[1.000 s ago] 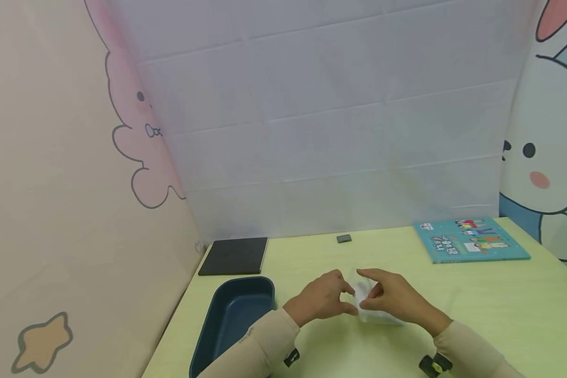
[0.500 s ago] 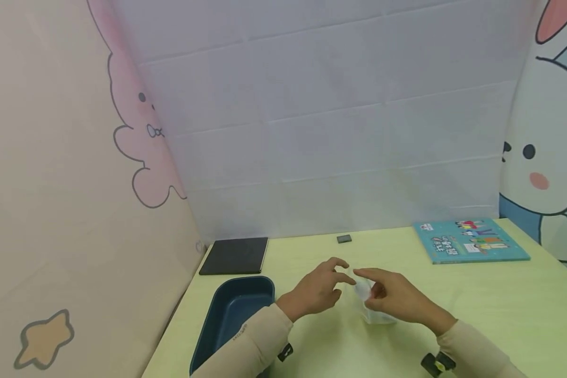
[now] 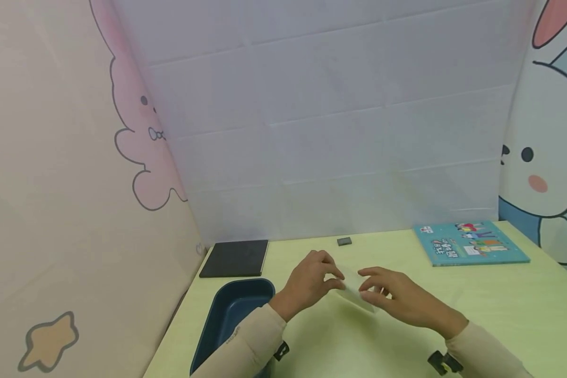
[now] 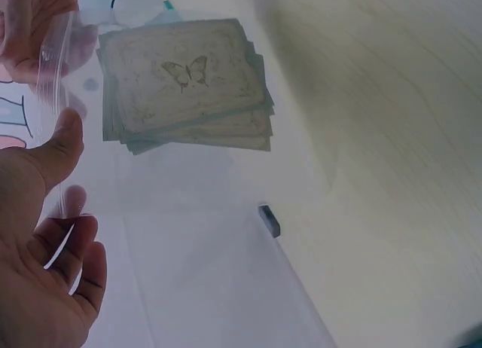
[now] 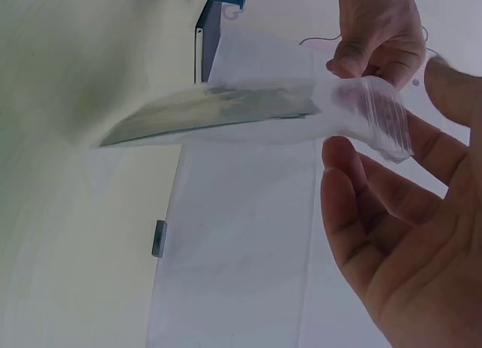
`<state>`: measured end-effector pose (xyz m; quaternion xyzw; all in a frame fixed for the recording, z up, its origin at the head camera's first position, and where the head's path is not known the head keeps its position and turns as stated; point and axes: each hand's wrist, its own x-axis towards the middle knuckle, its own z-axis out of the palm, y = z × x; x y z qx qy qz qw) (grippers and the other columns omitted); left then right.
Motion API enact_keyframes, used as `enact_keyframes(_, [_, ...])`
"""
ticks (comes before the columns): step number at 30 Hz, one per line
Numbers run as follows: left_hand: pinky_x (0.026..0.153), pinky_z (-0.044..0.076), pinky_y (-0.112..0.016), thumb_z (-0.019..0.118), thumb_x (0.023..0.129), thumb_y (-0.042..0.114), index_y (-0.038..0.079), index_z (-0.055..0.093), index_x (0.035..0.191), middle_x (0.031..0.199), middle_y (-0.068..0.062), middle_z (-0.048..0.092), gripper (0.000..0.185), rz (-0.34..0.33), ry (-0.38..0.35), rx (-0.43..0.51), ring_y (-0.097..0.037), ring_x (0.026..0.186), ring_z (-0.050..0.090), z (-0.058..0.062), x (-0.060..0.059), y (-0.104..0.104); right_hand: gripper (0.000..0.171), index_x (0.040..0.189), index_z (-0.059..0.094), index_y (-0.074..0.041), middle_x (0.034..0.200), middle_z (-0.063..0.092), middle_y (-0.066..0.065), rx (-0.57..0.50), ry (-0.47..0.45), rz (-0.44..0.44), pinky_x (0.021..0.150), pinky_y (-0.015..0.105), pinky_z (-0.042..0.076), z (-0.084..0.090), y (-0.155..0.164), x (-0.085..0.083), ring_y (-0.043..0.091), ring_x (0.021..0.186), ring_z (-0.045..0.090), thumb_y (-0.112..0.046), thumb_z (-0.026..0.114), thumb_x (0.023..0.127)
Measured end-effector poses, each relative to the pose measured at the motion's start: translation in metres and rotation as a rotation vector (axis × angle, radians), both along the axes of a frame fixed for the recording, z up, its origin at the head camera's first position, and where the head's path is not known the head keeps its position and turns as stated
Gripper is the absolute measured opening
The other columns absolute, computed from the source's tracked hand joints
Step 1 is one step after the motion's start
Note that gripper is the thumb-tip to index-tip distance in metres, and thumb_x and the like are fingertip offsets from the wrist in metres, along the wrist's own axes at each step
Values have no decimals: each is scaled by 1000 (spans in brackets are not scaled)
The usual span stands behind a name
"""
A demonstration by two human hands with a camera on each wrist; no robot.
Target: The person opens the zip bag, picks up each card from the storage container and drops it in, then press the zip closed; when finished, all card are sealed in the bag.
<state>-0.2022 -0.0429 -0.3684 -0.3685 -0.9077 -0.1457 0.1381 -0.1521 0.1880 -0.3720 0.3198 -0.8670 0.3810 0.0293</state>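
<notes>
A clear zip bag (image 4: 203,182) holds a small stack of vintage-looking cards (image 4: 184,77), the front one printed with a butterfly. My left hand (image 3: 307,283) pinches the bag's ridged zip edge between thumb and fingers. In the head view the bag (image 3: 354,291) hangs tilted above the table, between both hands. On its other side is my right hand (image 3: 399,298). The right wrist view shows its index finger running behind the bag (image 5: 301,133), while its thumb (image 5: 452,88) stands apart from the plastic.
A dark blue bin (image 3: 200,336) stands left of the hands, partly behind the left sleeve. Behind it lies a black notebook (image 3: 234,258). A small grey block (image 3: 344,241) sits at the table's back edge, and a teal picture book (image 3: 470,244) lies back right.
The left hand lets its fingers off the bag, then pinches its edge. The bag has swung leftward and tilted, its flat face turning edge-on. The right hand has loosened and shifted slightly right.
</notes>
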Motion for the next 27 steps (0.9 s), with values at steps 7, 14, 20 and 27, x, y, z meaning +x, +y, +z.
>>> enact_keyframes(7, [78,41,-18,60,78,42,24,69,87,102,13,52,21,-27,-137,120,-3,97,48,4,-1,-3,14,94,63,-22,95,57,-13,-47,265,-102,61,24,45,-10,1,-10,-1,71,53,-18,67,81])
enact_keyframes(14, [66,45,-18,61,80,40,27,62,92,90,18,57,18,-2,-277,410,3,82,55,11,7,-1,36,113,57,-21,84,58,-15,-167,270,-296,59,22,46,-4,2,-18,1,67,55,-17,69,80])
enact_keyframes(20, [62,46,-24,66,78,38,29,52,98,85,21,61,26,89,-316,564,2,78,57,18,15,1,40,115,56,-18,82,60,-13,-270,219,-355,64,21,46,-1,4,-18,5,71,58,-16,71,77])
enact_keyframes(27, [60,44,-23,66,78,39,29,57,88,75,24,60,16,159,-226,524,1,73,55,19,20,2,41,114,56,-19,80,59,-12,-286,267,-364,59,22,40,3,-2,-15,5,69,54,-10,71,77])
